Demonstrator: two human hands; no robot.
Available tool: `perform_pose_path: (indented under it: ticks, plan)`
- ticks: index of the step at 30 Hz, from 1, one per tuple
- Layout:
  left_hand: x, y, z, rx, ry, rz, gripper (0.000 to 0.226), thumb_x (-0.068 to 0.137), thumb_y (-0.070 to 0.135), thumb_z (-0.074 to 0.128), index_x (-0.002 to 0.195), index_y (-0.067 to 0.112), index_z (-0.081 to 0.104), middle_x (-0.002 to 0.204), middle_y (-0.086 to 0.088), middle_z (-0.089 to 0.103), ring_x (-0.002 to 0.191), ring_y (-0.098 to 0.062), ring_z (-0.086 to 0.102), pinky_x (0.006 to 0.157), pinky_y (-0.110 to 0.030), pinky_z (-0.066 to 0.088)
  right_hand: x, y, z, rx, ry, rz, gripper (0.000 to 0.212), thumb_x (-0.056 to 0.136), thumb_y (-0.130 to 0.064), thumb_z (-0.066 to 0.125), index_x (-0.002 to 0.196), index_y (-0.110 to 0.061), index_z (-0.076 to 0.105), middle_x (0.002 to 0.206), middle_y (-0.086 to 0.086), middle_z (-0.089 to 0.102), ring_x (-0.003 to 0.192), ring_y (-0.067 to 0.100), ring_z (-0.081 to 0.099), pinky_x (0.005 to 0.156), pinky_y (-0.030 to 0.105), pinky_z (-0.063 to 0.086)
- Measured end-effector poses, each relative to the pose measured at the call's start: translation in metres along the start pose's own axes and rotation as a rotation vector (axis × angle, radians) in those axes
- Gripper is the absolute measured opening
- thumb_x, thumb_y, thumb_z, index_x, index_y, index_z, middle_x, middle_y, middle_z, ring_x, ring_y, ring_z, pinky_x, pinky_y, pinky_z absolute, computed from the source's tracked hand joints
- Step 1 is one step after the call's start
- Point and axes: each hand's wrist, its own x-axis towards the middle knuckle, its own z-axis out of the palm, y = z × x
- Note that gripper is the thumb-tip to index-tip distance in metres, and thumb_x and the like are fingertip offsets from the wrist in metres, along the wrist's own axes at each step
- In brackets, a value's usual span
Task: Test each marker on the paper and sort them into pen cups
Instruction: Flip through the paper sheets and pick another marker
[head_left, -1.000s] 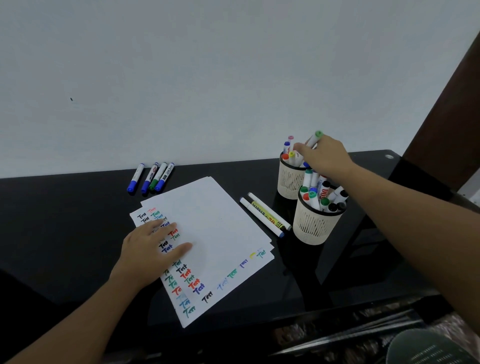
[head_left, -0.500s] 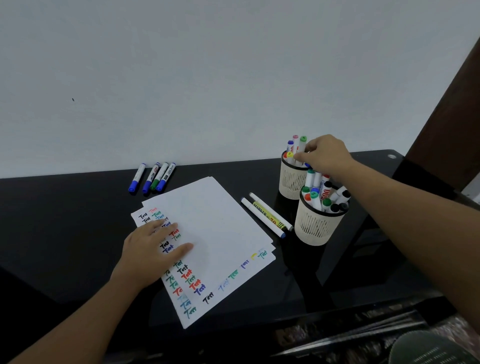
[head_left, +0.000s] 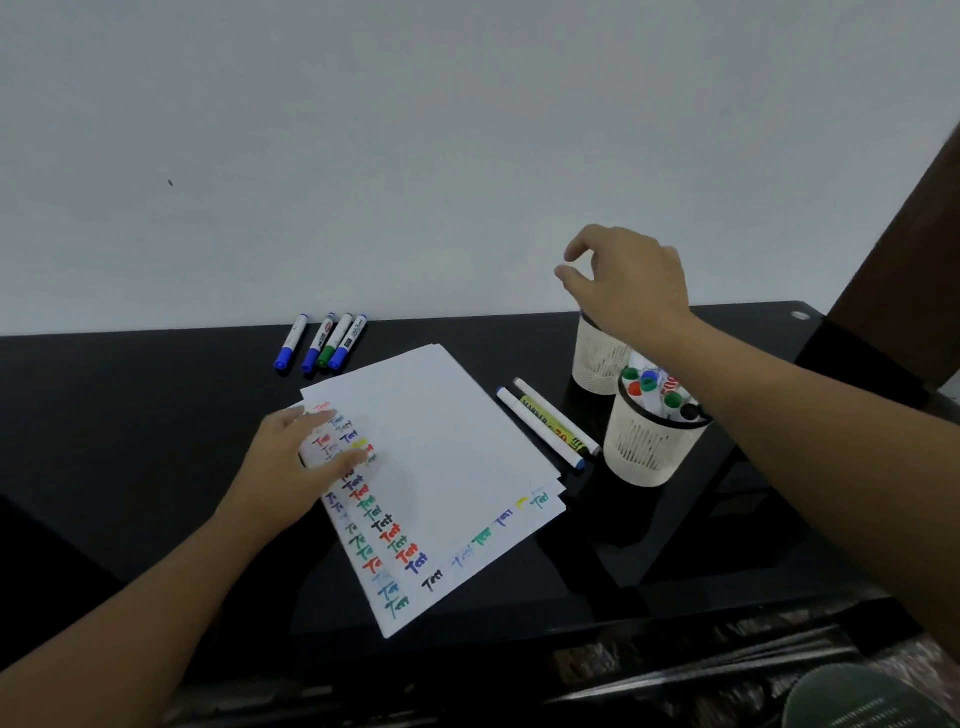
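Since half a sec ago my right hand (head_left: 631, 283) has lifted off the far cup (head_left: 597, 358) and hangs above it, fingers loosely curled, nothing in them. Left hand (head_left: 296, 462) lies flat on the paper stack (head_left: 441, 447), fingers straight. Near cup (head_left: 647, 447) holds markers w/ colored caps. Two markers (head_left: 545, 423) lie btwn paper and cups; four more (head_left: 324, 340) lie by the wall.

Two bare forearms are seen entering from the lower edge of the head view. No sleeve is seen on either forearm. The left hand (head_left: 291, 467) and the right hand (head_left: 631, 283) are bare; fingernails appear short, though motion blur limits detail.
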Motion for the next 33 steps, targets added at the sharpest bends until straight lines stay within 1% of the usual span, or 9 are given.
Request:
perform_pose_path:
  ticks: [3,8,11,16,20,24,27,30,33]
  plan:
    - [0.010,-0.008,-0.017,0.143,-0.022,-0.010,0.083,0.077,0.069,0.071,0.148,0.033,0.050,0.157,0.002,0.035,0.145,-0.021,0.027,0.116,-0.047,0.032,-0.003,-0.036,0.008,-0.029,-0.001,-0.155,0.021,0.104,-0.044,0.052,0.112,-0.028,0.065,0.086,-0.009,0.057,0.085,0.018,0.060,0.090,0.041,0.040]
    - [0.010,-0.028,-0.022,0.257,-0.072,-0.041,0.097,0.069,0.095,0.047,0.148,0.039,0.049,0.159,0.006,0.036,0.148,-0.020,0.025,0.120,-0.052,0.024,-0.010,-0.096,0.055,0.052,-0.278,-0.312,0.017,0.101,-0.036,0.055,0.109,-0.032,0.070,0.088,-0.012,0.057,0.087,0.017,0.058,0.086,0.037,0.046]
    - [0.008,-0.035,-0.015,0.329,-0.011,0.015,0.104,0.064,0.102,0.030,0.148,0.043,0.047,0.159,0.008,0.037,0.148,-0.019,0.026,0.122,-0.051,0.019,-0.010,-0.120,0.097,0.066,-0.455,-0.341,0.026,0.102,-0.033,0.054,0.124,-0.034,0.068,0.107,-0.010,0.065,0.102,0.017,0.060,0.090,0.036,0.048]
    - [0.009,-0.038,-0.012,0.281,0.015,0.039,0.097,0.065,0.098,0.036,0.144,0.044,0.052,0.155,0.012,0.038,0.145,-0.014,0.023,0.120,-0.048,0.016,0.003,-0.151,0.170,-0.014,-0.579,-0.404,0.042,0.107,-0.027,0.047,0.146,-0.039,0.051,0.135,0.004,0.055,0.121,0.026,0.055,0.099,0.044,0.047]
    - [0.012,-0.045,-0.010,0.253,0.039,0.036,0.082,0.074,0.088,0.053,0.142,0.043,0.054,0.153,0.013,0.038,0.144,-0.011,0.020,0.119,-0.043,0.011,0.025,-0.174,0.215,-0.076,-0.567,-0.438,0.055,0.102,-0.010,0.045,0.148,-0.040,0.048,0.141,0.007,0.050,0.123,0.030,0.051,0.094,0.043,0.042]
    - [0.012,-0.052,-0.008,0.236,0.065,0.056,0.079,0.076,0.086,0.055,0.141,0.042,0.055,0.152,0.014,0.038,0.143,-0.008,0.019,0.117,-0.039,0.009,0.038,-0.186,0.246,-0.134,-0.524,-0.485,0.052,0.099,-0.005,0.046,0.139,-0.038,0.055,0.127,0.006,0.052,0.106,0.027,0.053,0.080,0.036,0.033]
    - [0.013,-0.055,-0.009,0.241,0.064,0.055,0.078,0.077,0.084,0.055,0.143,0.042,0.053,0.153,0.015,0.036,0.142,-0.006,0.017,0.115,-0.035,0.006,0.044,-0.189,0.260,-0.161,-0.464,-0.575,0.043,0.100,-0.007,0.048,0.133,-0.034,0.058,0.119,0.006,0.051,0.092,0.021,0.041,0.077,0.037,0.030]
    - [0.015,-0.057,-0.008,0.238,0.070,0.061,0.077,0.077,0.083,0.056,0.143,0.042,0.053,0.153,0.015,0.037,0.142,-0.006,0.017,0.115,-0.035,0.007,0.047,-0.184,0.261,-0.205,-0.349,-0.708,0.032,0.100,-0.011,0.055,0.126,-0.028,0.063,0.114,0.006,0.049,0.094,0.024,0.043,0.077,0.038,0.033]
    - [0.015,-0.058,-0.009,0.240,0.076,0.061,0.077,0.077,0.083,0.056,0.142,0.042,0.054,0.153,0.014,0.037,0.142,-0.008,0.019,0.118,-0.039,0.009,0.045,-0.177,0.257,-0.210,-0.212,-0.816,0.022,0.102,-0.020,0.054,0.121,-0.015,0.064,0.118,0.010,0.055,0.100,0.031,0.053,0.090,0.044,0.043]
